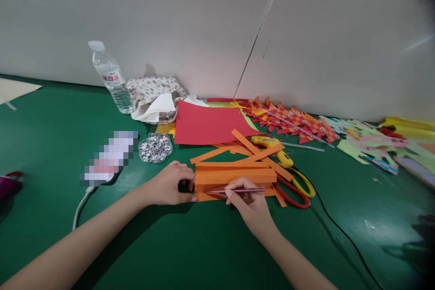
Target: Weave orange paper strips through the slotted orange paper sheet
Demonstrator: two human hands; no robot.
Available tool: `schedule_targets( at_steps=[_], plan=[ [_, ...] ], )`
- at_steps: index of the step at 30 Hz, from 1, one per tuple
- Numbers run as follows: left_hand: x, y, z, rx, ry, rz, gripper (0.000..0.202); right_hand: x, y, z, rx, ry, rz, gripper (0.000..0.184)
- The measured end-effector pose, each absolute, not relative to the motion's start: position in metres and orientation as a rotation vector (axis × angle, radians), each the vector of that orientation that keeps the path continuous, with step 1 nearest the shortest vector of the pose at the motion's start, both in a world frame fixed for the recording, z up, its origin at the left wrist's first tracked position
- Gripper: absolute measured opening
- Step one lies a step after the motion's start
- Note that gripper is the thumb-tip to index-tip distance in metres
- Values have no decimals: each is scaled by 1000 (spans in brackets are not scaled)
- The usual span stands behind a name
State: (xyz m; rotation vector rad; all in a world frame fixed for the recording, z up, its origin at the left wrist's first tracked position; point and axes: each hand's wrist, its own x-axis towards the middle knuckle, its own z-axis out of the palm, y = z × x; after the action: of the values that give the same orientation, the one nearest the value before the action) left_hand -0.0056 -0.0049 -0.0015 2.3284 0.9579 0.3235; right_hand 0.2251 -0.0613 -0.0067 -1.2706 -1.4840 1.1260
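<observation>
A creased sheet of orange paper (234,176) lies in front of me on the green table. My left hand (171,183) is closed at its left edge, with the thumb at the lower corner and the fingers at the upper part. In my right hand (250,201) is a thin purple pencil (253,190), lying nearly level across the lower fold, tip toward the left. Orange paper strips (212,154) lie loosely crossed just behind the sheet. Scissors with red and yellow handles (299,203) stick out at its right, their blades hidden.
A yellow glue gun (284,158) with a black cord lies behind the scissors. Red paper (210,122), woven paper fish (295,120) and a water bottle (113,79) line the back. Left are googly eyes (155,148) and a phone (110,158) on a cable.
</observation>
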Motion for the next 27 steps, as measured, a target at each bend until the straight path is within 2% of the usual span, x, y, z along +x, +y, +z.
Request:
schedule_targets(
  at_steps=[13,27],
  plan=[
    [-7,-3,-6,2328,919,397,24,220,-61,-5,-1295,-1652,1093,7],
    [-7,-5,-3,2335,942,366,20,224,-64,-6,-1296,-1558,1088,14]
  ],
)
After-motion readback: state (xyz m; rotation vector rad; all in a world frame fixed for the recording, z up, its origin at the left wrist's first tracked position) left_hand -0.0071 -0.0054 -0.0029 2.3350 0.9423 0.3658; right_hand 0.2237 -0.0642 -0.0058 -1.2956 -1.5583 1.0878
